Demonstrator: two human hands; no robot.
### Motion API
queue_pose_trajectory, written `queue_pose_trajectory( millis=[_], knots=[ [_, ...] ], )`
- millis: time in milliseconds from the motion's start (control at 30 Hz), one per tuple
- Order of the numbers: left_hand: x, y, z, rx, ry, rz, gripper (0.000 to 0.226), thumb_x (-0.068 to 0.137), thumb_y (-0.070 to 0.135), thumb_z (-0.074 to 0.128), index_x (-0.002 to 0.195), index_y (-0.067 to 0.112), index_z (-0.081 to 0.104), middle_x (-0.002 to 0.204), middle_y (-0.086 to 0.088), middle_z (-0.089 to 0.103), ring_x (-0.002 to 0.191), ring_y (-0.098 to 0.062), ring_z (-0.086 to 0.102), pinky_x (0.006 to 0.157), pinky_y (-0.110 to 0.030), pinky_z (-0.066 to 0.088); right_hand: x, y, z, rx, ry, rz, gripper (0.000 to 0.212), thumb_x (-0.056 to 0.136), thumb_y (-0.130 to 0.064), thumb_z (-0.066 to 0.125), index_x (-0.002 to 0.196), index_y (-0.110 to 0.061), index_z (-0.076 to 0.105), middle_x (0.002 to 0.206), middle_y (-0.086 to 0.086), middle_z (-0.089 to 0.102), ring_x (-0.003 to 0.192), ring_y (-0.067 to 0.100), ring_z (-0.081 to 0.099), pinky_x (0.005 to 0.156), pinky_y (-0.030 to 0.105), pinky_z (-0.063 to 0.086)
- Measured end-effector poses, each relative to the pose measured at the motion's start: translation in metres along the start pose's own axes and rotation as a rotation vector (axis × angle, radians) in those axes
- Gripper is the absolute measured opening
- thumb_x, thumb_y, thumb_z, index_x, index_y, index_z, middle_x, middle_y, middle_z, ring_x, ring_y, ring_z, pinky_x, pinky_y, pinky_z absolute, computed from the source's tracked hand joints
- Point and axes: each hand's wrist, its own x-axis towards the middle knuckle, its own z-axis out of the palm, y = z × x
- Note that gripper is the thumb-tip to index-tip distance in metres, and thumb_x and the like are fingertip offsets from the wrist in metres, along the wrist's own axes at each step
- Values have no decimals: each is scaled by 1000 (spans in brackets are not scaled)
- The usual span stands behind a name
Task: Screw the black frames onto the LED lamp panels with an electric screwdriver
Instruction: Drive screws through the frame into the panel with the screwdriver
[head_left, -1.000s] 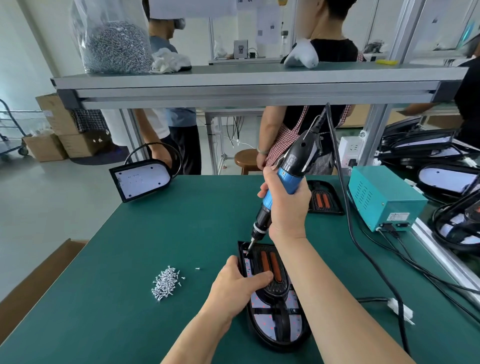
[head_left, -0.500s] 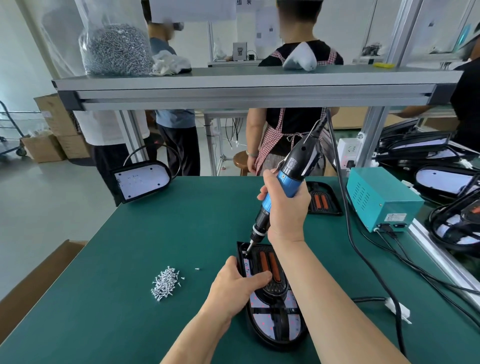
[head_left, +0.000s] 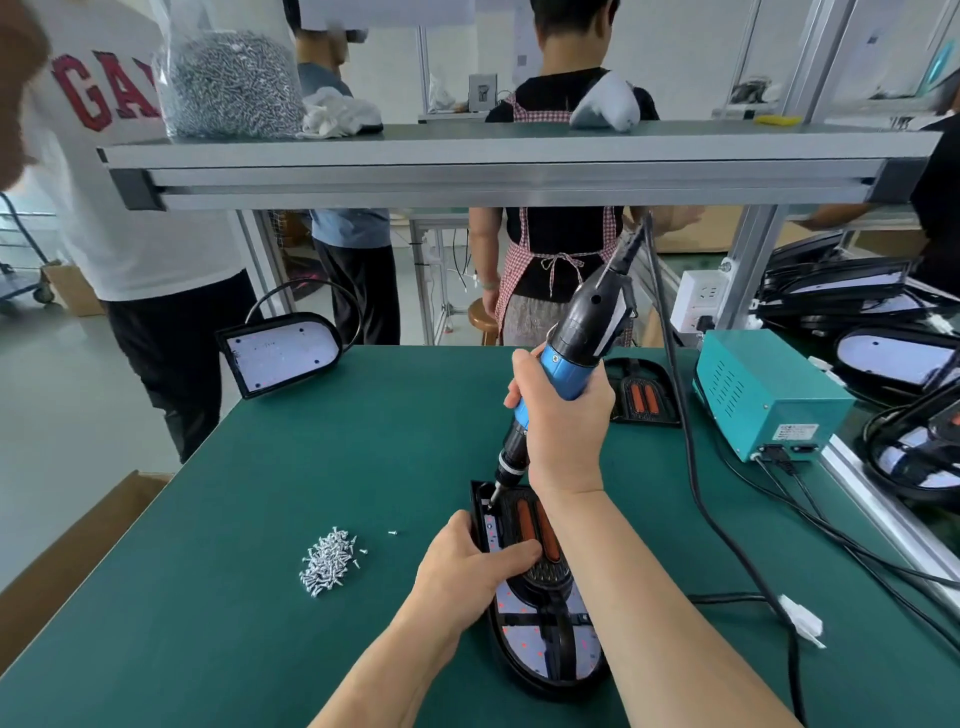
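My right hand (head_left: 563, 415) is wrapped round the blue grip of the electric screwdriver (head_left: 576, 338), all fingers curled on it. The tool is tilted, its top leaning away to the right. The bit comes down just below and left of my right fingers, into the far left corner of the LED lamp panel (head_left: 540, 639). The spot is small and dark, so I cannot tell whether the tip is seated in a screw head.

My left hand (head_left: 467, 566) grips the panel's left rim, with my thumb laid across the black frame (head_left: 545, 577) that sits on the panel. The panel lies flat on the green table (head_left: 311, 441), under my right forearm, rounded end toward me.

Left of my left fingers, well apart: a loose pile of screws (head_left: 330, 561), with one stray screw (head_left: 393, 532) between pile and panel. Just beyond my right fingers: a second black frame (head_left: 644, 395). Right of them: a teal power box (head_left: 763, 395), with the screwdriver's cable (head_left: 685, 441) running down between. Far left of my fingers, another panel (head_left: 283, 353) stands tilted at the table's far edge
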Motion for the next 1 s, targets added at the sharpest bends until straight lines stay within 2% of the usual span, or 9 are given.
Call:
queue_pose_trajectory(
  millis=[200,367,567,633,733,800,900,933,1000],
  knots=[
    [0,-1,-1,9,5,8,60,57,49,83,102,15,62,96,6,77,97,-18,72,95,-47,56,-3,4,6,-53,-42,-17,18,79,-14,70,84,-6,54,63,6,56,51,17,54,54,29,48],
    [-2,-1,-2,16,-4,-10,66,54,54,82,106,18,62,103,5,76,103,-20,70,98,-47,54,-2,2,0,-25,-113,23,16,80,-14,70,87,-8,57,61,-1,58,52,17,54,56,26,50],
    [2,2,-5,32,-52,-19,66,54,53,84,108,20,64,103,6,76,101,-17,71,97,-45,55,6,-13,-9,89,-82,95,29,76,-22,77,98,-9,63,63,3,58,55,17,55,59,26,50],
    [3,2,-6,53,-65,-15,69,54,56,83,109,19,64,106,5,75,102,-18,71,98,-44,54,11,-25,-11,144,-39,64,22,80,-17,77,95,-10,64,68,4,58,56,17,54,58,24,50],
    [2,4,-10,279,-56,18,69,58,72,73,101,19,64,99,6,73,93,-12,69,86,-36,56,16,-46,-18,205,38,29,12,83,-14,74,88,-19,64,67,2,58,56,16,54,59,22,49],
    [3,5,-21,562,87,76,65,72,79,62,92,17,60,84,7,66,79,-12,62,69,-29,49,13,-55,-28,227,95,42,15,83,-18,74,89,-20,60,63,-3,58,55,13,54,59,21,49],
    [11,4,-60,746,380,209,31,95,48,57,88,18,65,81,4,64,85,-23,60,72,-32,48,6,-61,-48,276,209,92,24,88,-23,75,99,-15,55,64,-5,57,55,11,53,60,21,49],
    [16,2,-76,792,431,223,19,98,32,56,91,19,69,90,3,66,92,-24,59,75,-32,49,4,-62,-55,292,242,103,26,89,-24,74,102,-14,54,65,-4,56,56,12,52,60,21,49],
    [24,-1,-97,925,419,197,20,97,15,55,104,22,72,106,2,67,104,-22,53,84,-32,48,-3,-63,-68,311,289,119,26,90,-26,73,104,-15,54,66,-5,55,57,11,52,60,20,48]
  ],
)
